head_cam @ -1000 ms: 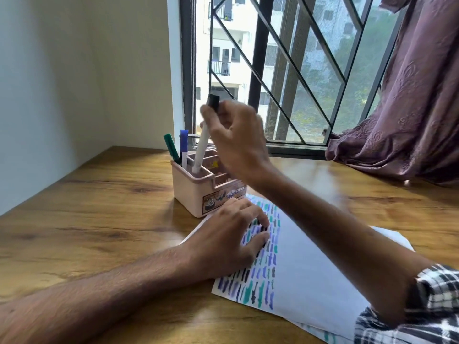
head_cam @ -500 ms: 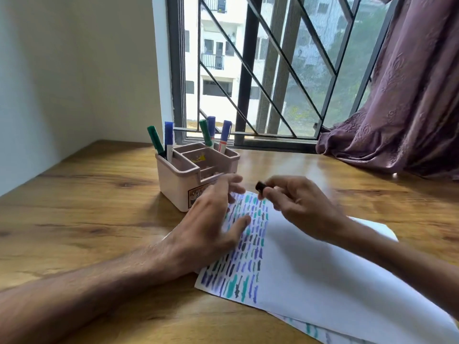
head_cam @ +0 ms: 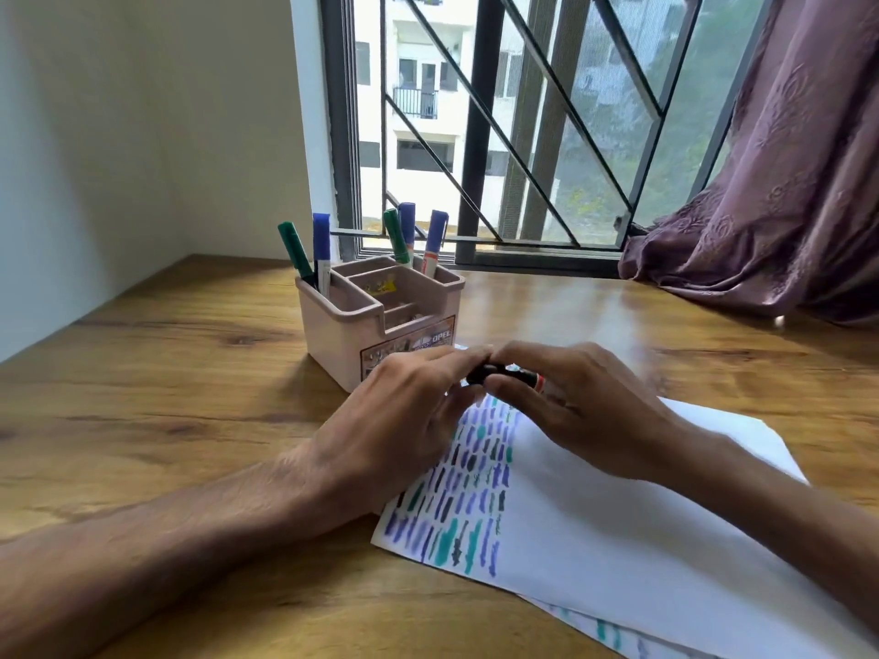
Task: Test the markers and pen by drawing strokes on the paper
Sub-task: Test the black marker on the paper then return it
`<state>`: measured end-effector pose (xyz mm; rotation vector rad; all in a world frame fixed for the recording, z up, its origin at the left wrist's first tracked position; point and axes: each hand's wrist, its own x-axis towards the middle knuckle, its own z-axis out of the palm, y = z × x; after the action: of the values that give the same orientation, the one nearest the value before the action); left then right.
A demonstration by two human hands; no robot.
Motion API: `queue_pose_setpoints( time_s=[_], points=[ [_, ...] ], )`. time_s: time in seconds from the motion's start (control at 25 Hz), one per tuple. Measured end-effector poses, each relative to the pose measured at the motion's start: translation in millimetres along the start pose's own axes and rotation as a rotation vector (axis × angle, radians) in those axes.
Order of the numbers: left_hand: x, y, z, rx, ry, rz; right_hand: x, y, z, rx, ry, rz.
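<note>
Black plastic caps the end of the marker [head_cam: 499,372] that now lies crosswise between the two hands, held just above the top of the paper [head_cam: 618,539]. A second ago the right hand [head_cam: 585,411] was drawing this marker up out of the holder [head_cam: 342,335] while the left hand [head_cam: 409,420] lay flat on the sheet. Since then the left has come off the page, and its fingertips pinch the cap end while the right curls round the barrel, where a red band shows. I take that as the cap about to be pulled, with the next test stroke to follow. The marker's barrel is mostly hidden by fingers, so I cannot tell its ink colour. The paper is thin, white and smooth, and its left side carries columns of short strokes [head_cam: 471,492] in purple, teal and dark ink, with plenty of bare sheet left beside them. A second marked sheet [head_cam: 618,634] peeks out beneath. The holder is a boxy pinkish plastic caddy with several compartments. It stands touching the paper's far corner and holds a green marker [head_cam: 295,249] and a blue marker [head_cam: 321,240] in front, with three more behind. All of it rests on a glossy wood-grain worktop [head_cam: 166,373], below a barred window [head_cam: 523,135] and a mauve curtain [head_cam: 785,206].
</note>
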<state>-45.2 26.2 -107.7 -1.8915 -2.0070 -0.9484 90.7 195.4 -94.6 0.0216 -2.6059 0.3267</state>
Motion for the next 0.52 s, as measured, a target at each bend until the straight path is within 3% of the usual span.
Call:
queue_pose_setpoints(
  time_s=[0.12,0.24,0.32,0.52],
  points=[
    [0,-4,0,-0.011,0.018,-0.035,0,11,-8,0.140,-0.012,0.103],
    [-1,-5,3,-0.031,-0.005,-0.127,7,22,-23,0.694,0.044,0.396],
    [-1,-4,5,-0.022,-0.056,-0.141,9,33,-32,0.911,0.095,0.518],
    [-1,-6,5,0.003,-0.097,-0.146,6,49,-37,1.306,0.064,0.603]
  ],
)
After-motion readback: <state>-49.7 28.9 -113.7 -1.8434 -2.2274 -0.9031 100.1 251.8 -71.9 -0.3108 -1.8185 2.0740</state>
